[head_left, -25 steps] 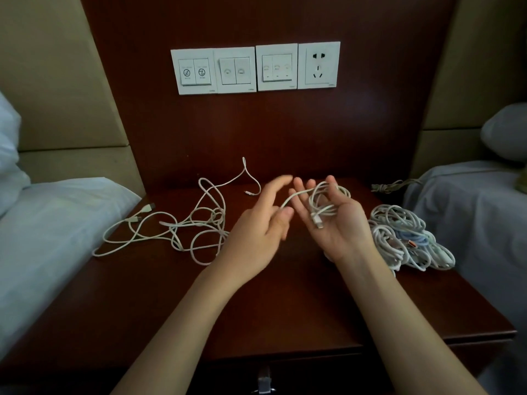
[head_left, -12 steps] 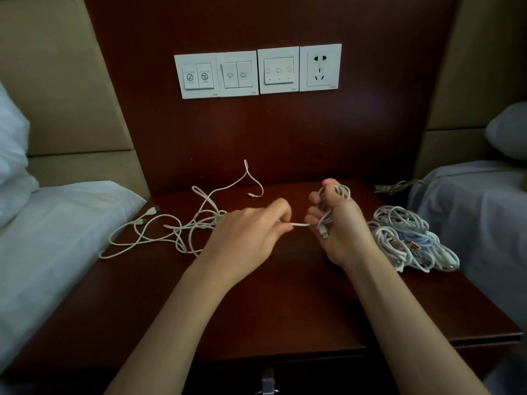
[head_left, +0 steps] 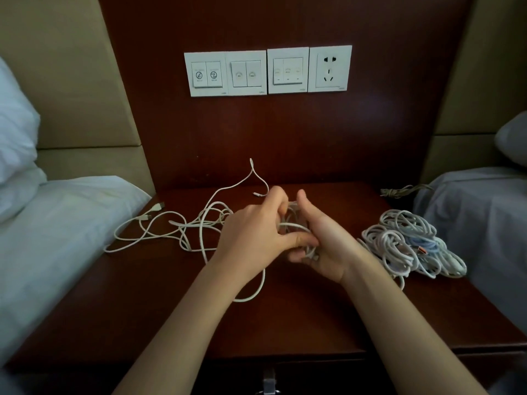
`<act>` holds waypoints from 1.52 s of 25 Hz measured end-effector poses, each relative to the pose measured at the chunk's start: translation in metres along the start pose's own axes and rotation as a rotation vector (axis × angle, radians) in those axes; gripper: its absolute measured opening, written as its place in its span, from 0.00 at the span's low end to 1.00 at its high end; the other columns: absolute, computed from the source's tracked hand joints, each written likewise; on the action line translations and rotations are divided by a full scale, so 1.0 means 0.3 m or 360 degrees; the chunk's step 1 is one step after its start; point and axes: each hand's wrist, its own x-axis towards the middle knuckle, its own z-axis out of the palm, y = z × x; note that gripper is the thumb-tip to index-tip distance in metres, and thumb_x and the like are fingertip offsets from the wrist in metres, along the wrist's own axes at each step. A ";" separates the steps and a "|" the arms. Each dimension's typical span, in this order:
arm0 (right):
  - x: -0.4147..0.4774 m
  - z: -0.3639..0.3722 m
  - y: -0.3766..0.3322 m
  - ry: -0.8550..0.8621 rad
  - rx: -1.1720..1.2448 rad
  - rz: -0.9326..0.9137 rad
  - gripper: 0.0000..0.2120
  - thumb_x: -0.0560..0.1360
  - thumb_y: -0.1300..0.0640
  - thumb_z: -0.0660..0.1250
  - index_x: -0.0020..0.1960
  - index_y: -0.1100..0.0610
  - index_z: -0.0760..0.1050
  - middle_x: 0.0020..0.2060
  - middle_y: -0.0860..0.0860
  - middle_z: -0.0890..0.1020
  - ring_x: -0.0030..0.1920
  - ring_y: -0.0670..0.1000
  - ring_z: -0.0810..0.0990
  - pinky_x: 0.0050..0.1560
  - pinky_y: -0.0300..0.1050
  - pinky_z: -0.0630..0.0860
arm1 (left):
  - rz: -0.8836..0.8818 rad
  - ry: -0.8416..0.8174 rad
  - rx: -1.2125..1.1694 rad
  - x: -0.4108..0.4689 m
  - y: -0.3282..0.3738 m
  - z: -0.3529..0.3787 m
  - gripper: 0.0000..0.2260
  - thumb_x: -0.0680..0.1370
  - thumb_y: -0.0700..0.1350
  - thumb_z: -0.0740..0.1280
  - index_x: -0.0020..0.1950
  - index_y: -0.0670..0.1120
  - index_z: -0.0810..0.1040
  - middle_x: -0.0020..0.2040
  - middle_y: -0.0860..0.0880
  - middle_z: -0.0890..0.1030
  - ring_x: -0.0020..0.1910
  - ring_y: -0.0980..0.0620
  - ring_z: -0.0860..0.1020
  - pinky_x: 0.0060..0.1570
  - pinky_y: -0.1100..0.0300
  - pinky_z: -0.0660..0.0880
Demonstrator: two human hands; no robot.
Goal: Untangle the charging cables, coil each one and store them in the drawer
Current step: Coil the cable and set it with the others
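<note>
**Hands:** Both meet above the centre of the surface and touch each other.
- R hand: thumb upright, fingers curled round a small coil of white cable, gripping it.
- L hand: fingers curled over the same coil from the L side, thumb laid across toward the R palm. It also grips the cable.

**Cables:**
- One strand drops from the hands into a slack loop on the surface by the L wrist. It then runs back to the loose tangle.
- The tangle spreads over the L half of the surface. One end arches up at the rear, and plugs lie nr the bed.
- A coiled pile, mostly white w/ some pale blue and an orange bit, lies just R of the R wrist.

**Drawer:** The metal pull shows at the bottom of the view. The front is too dark to tell whether it is shut.

**Wall:** Switch plates and a socket.
</note>
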 end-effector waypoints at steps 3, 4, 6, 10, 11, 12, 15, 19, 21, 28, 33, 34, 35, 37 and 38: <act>-0.002 -0.002 0.006 -0.0156 -0.0100 0.0116 0.28 0.67 0.32 0.55 0.48 0.56 0.73 0.30 0.49 0.72 0.28 0.44 0.66 0.23 0.32 0.58 | -0.0163 -0.0090 0.0158 0.001 -0.001 -0.008 0.26 0.62 0.70 0.67 0.49 0.54 0.66 0.33 0.56 0.76 0.32 0.59 0.74 0.30 0.61 0.65; -0.004 -0.003 0.007 -0.0211 -0.0142 0.0153 0.29 0.67 0.30 0.54 0.48 0.56 0.72 0.29 0.49 0.71 0.27 0.43 0.65 0.22 0.31 0.58 | -0.0155 -0.0157 0.0076 0.001 -0.007 -0.011 0.25 0.63 0.68 0.68 0.51 0.55 0.68 0.34 0.56 0.77 0.33 0.59 0.76 0.32 0.60 0.69; -0.008 -0.003 0.005 -0.0334 -0.0159 0.0216 0.31 0.67 0.29 0.51 0.46 0.56 0.71 0.29 0.50 0.69 0.25 0.42 0.63 0.20 0.30 0.57 | -0.0111 -0.0313 -0.0389 0.004 -0.037 -0.016 0.15 0.69 0.60 0.71 0.51 0.57 0.75 0.37 0.56 0.81 0.37 0.59 0.80 0.40 0.56 0.76; -0.007 0.000 0.003 -0.0431 -0.0157 0.0255 0.30 0.68 0.30 0.50 0.49 0.55 0.71 0.28 0.50 0.69 0.23 0.41 0.61 0.19 0.29 0.55 | 0.0024 -0.0393 -0.0735 0.004 -0.077 -0.025 0.05 0.74 0.55 0.66 0.49 0.58 0.76 0.44 0.59 0.81 0.45 0.61 0.80 0.49 0.55 0.77; -0.003 -0.002 0.004 -0.0430 -0.0156 0.0258 0.30 0.69 0.30 0.51 0.48 0.56 0.71 0.29 0.51 0.69 0.23 0.41 0.61 0.19 0.29 0.56 | 0.0054 -0.0337 -0.0648 0.004 -0.077 -0.017 0.05 0.74 0.56 0.64 0.48 0.58 0.76 0.44 0.59 0.80 0.45 0.61 0.79 0.49 0.53 0.76; -0.001 -0.004 0.005 -0.0423 -0.0133 0.0268 0.30 0.69 0.31 0.51 0.48 0.57 0.71 0.29 0.52 0.70 0.23 0.41 0.63 0.18 0.29 0.56 | 0.0088 -0.0289 -0.0536 0.002 -0.070 -0.009 0.05 0.75 0.56 0.62 0.47 0.58 0.75 0.43 0.59 0.79 0.44 0.61 0.78 0.47 0.52 0.76; -0.002 -0.020 0.011 -0.0376 0.0003 0.0304 0.31 0.71 0.32 0.52 0.45 0.60 0.74 0.29 0.55 0.72 0.23 0.44 0.67 0.18 0.30 0.59 | 0.0133 -0.0304 -0.0544 -0.004 -0.042 0.016 0.05 0.79 0.50 0.63 0.47 0.53 0.77 0.40 0.55 0.80 0.32 0.60 0.77 0.39 0.54 0.77; -0.003 -0.029 0.008 -0.0366 0.0047 0.0272 0.29 0.69 0.33 0.58 0.44 0.61 0.74 0.29 0.54 0.74 0.24 0.45 0.69 0.19 0.30 0.61 | 0.0047 -0.0399 -0.0833 -0.009 -0.022 0.018 0.06 0.80 0.49 0.61 0.48 0.49 0.76 0.37 0.54 0.79 0.30 0.61 0.76 0.35 0.62 0.74; -0.001 -0.028 0.012 -0.0461 0.0024 0.0208 0.28 0.67 0.35 0.64 0.49 0.60 0.72 0.32 0.52 0.74 0.27 0.43 0.69 0.22 0.30 0.63 | -0.0028 -0.0378 -0.0728 -0.005 -0.037 0.019 0.14 0.79 0.55 0.58 0.49 0.45 0.75 0.38 0.52 0.79 0.33 0.58 0.78 0.37 0.55 0.76; -0.010 -0.040 0.018 -0.0582 0.0017 0.0302 0.28 0.56 0.47 0.81 0.48 0.61 0.77 0.36 0.56 0.79 0.35 0.49 0.80 0.31 0.38 0.78 | 0.0038 -0.0418 -0.0617 -0.005 -0.060 0.031 0.19 0.74 0.65 0.52 0.36 0.54 0.73 0.30 0.53 0.76 0.29 0.56 0.75 0.35 0.52 0.73; 0.005 -0.040 0.021 -0.0601 0.0032 0.0379 0.22 0.55 0.50 0.82 0.43 0.57 0.79 0.32 0.52 0.76 0.26 0.41 0.69 0.21 0.29 0.65 | 0.0033 -0.0587 -0.0663 0.001 -0.064 0.007 0.12 0.78 0.56 0.55 0.35 0.60 0.71 0.31 0.56 0.75 0.30 0.61 0.73 0.37 0.56 0.72; 0.008 -0.041 0.020 -0.0620 0.0015 0.0386 0.23 0.56 0.50 0.82 0.44 0.57 0.77 0.30 0.51 0.74 0.25 0.40 0.66 0.20 0.28 0.62 | -0.0022 -0.0639 -0.0836 -0.002 -0.068 -0.001 0.13 0.80 0.56 0.56 0.36 0.58 0.71 0.32 0.58 0.75 0.33 0.62 0.73 0.40 0.62 0.70; 0.010 -0.045 0.018 -0.0644 -0.0005 0.0395 0.24 0.57 0.49 0.81 0.46 0.57 0.75 0.29 0.49 0.73 0.24 0.40 0.64 0.19 0.28 0.61 | -0.0063 -0.0697 -0.0983 -0.005 -0.073 -0.009 0.13 0.81 0.55 0.55 0.38 0.56 0.72 0.33 0.59 0.74 0.35 0.63 0.72 0.41 0.66 0.69; 0.010 -0.052 0.014 -0.0690 -0.0057 0.0408 0.26 0.59 0.48 0.80 0.49 0.59 0.75 0.28 0.48 0.70 0.24 0.40 0.63 0.19 0.28 0.61 | -0.0106 -0.0794 -0.1194 -0.011 -0.083 -0.022 0.14 0.80 0.55 0.55 0.41 0.49 0.73 0.34 0.56 0.73 0.35 0.60 0.71 0.36 0.70 0.67; 0.010 -0.051 0.014 -0.0718 -0.0070 0.0410 0.25 0.60 0.47 0.80 0.48 0.60 0.76 0.28 0.48 0.70 0.24 0.40 0.63 0.19 0.28 0.61 | -0.0104 -0.0793 -0.1253 -0.014 -0.084 -0.021 0.14 0.80 0.55 0.55 0.41 0.48 0.73 0.33 0.55 0.72 0.34 0.60 0.70 0.34 0.71 0.66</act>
